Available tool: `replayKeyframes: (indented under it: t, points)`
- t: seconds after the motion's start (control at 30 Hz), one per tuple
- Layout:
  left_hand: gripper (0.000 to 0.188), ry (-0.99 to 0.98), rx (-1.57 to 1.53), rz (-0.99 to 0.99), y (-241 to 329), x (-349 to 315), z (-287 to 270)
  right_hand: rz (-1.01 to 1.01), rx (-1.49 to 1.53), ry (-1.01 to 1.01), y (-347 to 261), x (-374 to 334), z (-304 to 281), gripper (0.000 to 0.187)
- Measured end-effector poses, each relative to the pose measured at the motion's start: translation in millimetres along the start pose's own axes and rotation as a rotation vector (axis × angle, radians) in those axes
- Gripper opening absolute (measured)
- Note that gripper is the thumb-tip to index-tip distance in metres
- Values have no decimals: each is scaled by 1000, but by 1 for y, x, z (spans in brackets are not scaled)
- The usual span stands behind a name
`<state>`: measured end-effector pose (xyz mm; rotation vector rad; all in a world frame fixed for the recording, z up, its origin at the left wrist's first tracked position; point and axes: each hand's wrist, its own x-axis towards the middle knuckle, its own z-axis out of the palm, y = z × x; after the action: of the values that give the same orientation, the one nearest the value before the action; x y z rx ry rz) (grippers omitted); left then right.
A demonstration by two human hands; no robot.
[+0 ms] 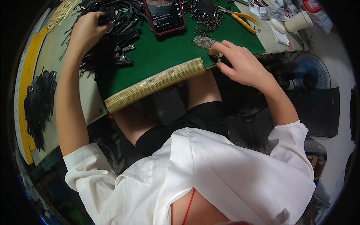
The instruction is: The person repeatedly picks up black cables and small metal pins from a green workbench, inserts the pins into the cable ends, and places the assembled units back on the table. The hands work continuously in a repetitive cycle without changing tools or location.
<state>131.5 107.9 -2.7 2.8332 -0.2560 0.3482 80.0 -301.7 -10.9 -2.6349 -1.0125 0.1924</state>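
My left hand [87, 30] reaches into a pile of thin black straps [116, 43] at the back left of the table. Its fingers are bent around black straps, partly hidden among the heap. Over the table's front edge, my right hand [240, 63] has its fingers curled, with a small dark piece at the fingertips that I cannot make out. Just beyond it lies a small heap of tiny grey metal parts [204, 42]. A long gold mesh-patterned roll [155, 82] runs along the front edge of the green mat [165, 50], between my two arms.
A phone in a red case [165, 17] lies on the mat. Behind it are a heap of small dark parts [204, 18] and orange-handled pliers [243, 21]. More black straps [40, 105] and yellow strips [32, 75] lie left. A white cup [299, 21] and a fan [310, 75] are right.
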Motion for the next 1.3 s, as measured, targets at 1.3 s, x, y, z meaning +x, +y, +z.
replayKeyframes:
  t: [1.3]
  points:
    - [31, 309, -732, 36, 127, -114, -5, 39, -96, 43, -29, 25, 13, 28]
